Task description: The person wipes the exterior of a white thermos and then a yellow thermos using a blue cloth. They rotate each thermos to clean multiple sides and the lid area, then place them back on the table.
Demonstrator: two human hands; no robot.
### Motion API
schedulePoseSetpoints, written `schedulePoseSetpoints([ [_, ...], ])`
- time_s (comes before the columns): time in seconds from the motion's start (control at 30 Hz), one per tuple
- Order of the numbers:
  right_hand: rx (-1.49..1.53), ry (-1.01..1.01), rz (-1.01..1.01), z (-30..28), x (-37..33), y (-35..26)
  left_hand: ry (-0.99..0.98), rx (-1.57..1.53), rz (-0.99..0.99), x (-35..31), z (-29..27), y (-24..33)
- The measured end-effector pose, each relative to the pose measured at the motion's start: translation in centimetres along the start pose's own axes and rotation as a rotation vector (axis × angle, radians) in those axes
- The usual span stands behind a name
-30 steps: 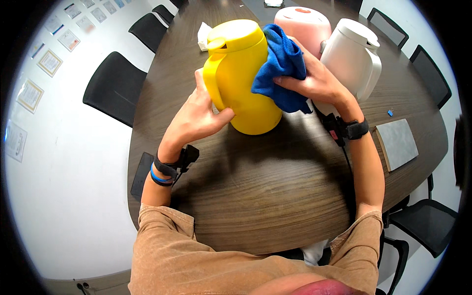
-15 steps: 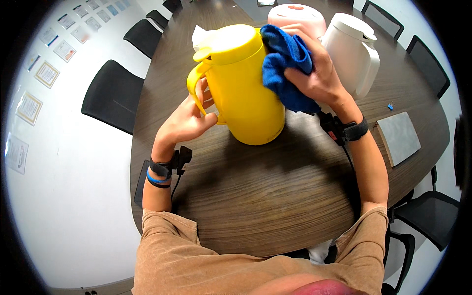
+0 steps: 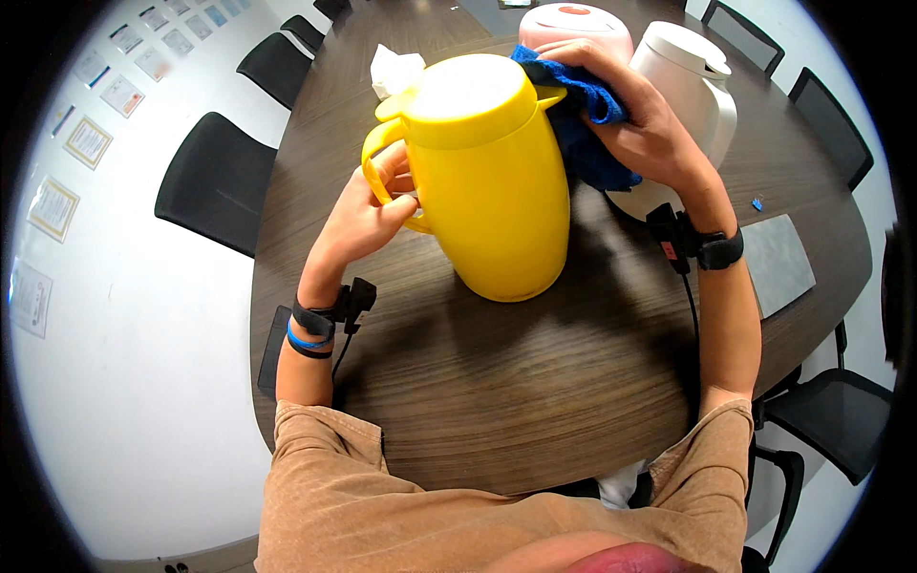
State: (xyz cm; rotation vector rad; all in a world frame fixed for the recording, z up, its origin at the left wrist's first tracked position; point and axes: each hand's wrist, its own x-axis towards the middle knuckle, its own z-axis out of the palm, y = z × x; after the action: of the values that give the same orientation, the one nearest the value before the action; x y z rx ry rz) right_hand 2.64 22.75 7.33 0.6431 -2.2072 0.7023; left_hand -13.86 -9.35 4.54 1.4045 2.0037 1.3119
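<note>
A yellow thermos jug (image 3: 494, 196) is held over the wooden table, its handle toward the left and its spout toward the right. My left hand (image 3: 368, 215) is wrapped round the jug's handle, with some fingers partly hidden behind it. In my right hand (image 3: 650, 134) is a bunched blue cloth (image 3: 594, 153), beside the jug's right side just past the spout. Whether the cloth touches the jug I cannot tell. A white thermos jug (image 3: 676, 72) stands behind my right hand, partly covered by it and the cloth.
A pink rounded container (image 3: 576, 29) stands at the back beside the white jug. White tissue (image 3: 394, 69) sits behind the yellow jug. A grey notebook (image 3: 778, 263) and a small blue scrap (image 3: 757, 203) lie at right. Black chairs (image 3: 215, 181) line the table.
The yellow jug has shifted slightly right and nearer and turned, so its spout now shows. My right hand has moved right with the cloth, away from the jug's side.
</note>
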Motion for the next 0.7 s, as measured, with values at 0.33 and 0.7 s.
schedulePoseSetpoints([
  [0.33, -0.049, -0.105, -0.054, -1.6, 0.6, -2.1, 0.006, 0.01, -0.082, 0.2, 0.4, 0.4],
  [0.7, 0.022, -0.079, -0.072, -1.1, 1.2, -2.9, 0.023, 0.05, -0.054, -0.2, 0.7, 0.6],
])
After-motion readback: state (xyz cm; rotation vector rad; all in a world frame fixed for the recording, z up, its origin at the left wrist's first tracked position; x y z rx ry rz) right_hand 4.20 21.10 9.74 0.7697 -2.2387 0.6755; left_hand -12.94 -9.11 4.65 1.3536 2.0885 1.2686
